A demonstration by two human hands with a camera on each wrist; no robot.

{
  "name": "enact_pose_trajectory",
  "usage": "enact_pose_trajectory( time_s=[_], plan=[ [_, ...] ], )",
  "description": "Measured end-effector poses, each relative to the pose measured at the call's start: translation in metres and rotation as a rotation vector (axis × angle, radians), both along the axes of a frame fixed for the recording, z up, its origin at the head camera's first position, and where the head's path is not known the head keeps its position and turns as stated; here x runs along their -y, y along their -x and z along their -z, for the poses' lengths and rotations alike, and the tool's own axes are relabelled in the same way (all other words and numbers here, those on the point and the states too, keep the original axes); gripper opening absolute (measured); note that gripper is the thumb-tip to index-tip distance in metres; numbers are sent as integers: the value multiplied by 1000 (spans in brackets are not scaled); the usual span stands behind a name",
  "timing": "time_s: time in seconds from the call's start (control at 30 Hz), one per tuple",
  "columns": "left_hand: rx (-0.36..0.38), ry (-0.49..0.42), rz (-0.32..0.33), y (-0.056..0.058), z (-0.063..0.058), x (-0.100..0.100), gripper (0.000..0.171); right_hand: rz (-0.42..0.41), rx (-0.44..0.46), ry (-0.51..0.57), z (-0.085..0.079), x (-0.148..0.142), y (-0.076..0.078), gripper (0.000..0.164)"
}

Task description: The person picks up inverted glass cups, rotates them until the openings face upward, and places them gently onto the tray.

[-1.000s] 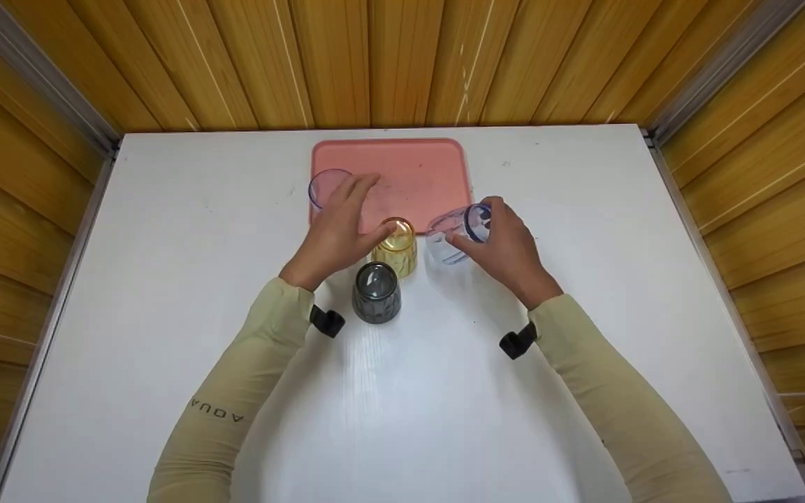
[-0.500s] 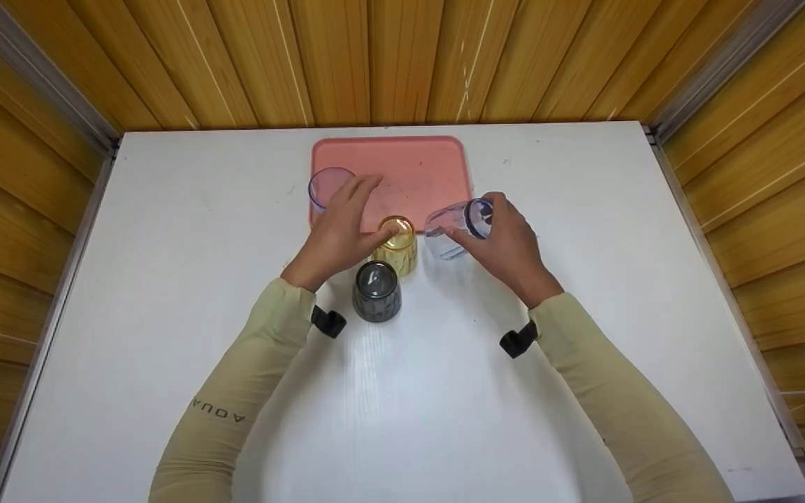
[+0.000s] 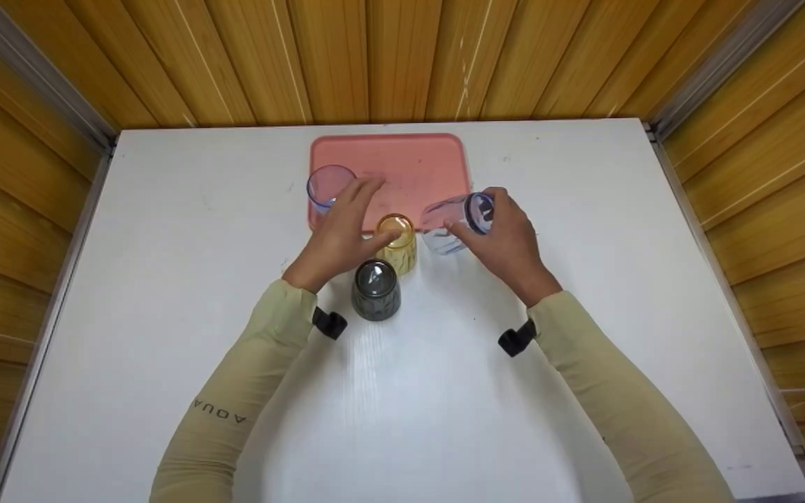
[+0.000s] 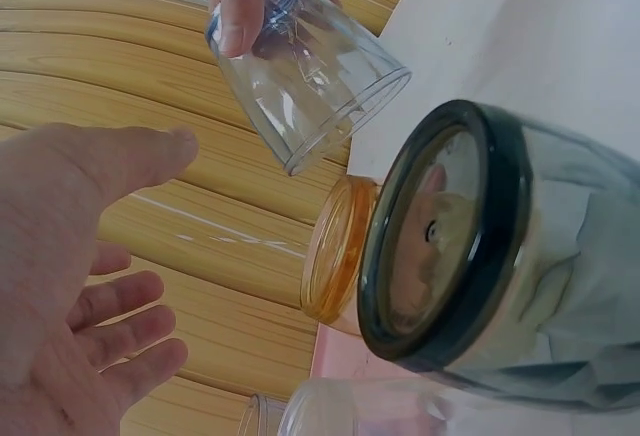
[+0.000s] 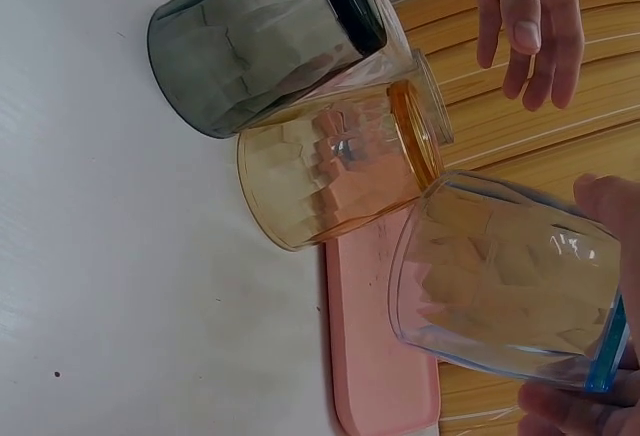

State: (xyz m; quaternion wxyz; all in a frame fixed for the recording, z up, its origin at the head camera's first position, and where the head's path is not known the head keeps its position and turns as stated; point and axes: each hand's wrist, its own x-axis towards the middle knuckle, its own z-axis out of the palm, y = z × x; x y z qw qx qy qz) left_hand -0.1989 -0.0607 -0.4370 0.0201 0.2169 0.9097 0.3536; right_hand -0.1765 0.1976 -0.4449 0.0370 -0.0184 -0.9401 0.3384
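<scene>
My right hand [image 3: 511, 241] grips a clear glass with a blue base [image 3: 448, 220] near that base. The glass is tilted on its side above the table, its mouth pointing left. My left hand [image 3: 339, 234] hovers with fingers spread and holds nothing; its thumb overlaps the yellow glass [image 3: 399, 255] in the head view but is apart from it in the left wrist view. That yellow glass stands upside down, and a dark grey glass [image 3: 376, 300], also upside down, is just nearer. A clear glass with a blue rim [image 3: 325, 183] is partly hidden behind my left hand.
A pink tray [image 3: 416, 161] lies at the far side of the white table [image 3: 402, 412], behind the glasses. Wood-patterned walls [image 3: 402, 63] border the table at the back and both sides.
My right hand has raised the clear glass slightly away from me and tipped it closer to level. My left hand has barely moved; the yellow and grey glasses stay in place.
</scene>
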Motion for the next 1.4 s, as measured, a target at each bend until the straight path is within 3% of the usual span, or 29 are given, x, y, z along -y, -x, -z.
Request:
enact_pose_trajectory(
  time_s=[0.87,1.1,1.4],
  plan=[
    [50,-4,32,0,0,-4,86,24,-13,66,-6,11,-1,83],
    [0,8,64,-1,1,-4,86,24,-25,71,-5,13,0,82],
    [-10,7,91,-2,2,-4,87,14,-34,92,-5,18,0,84]
  ],
)
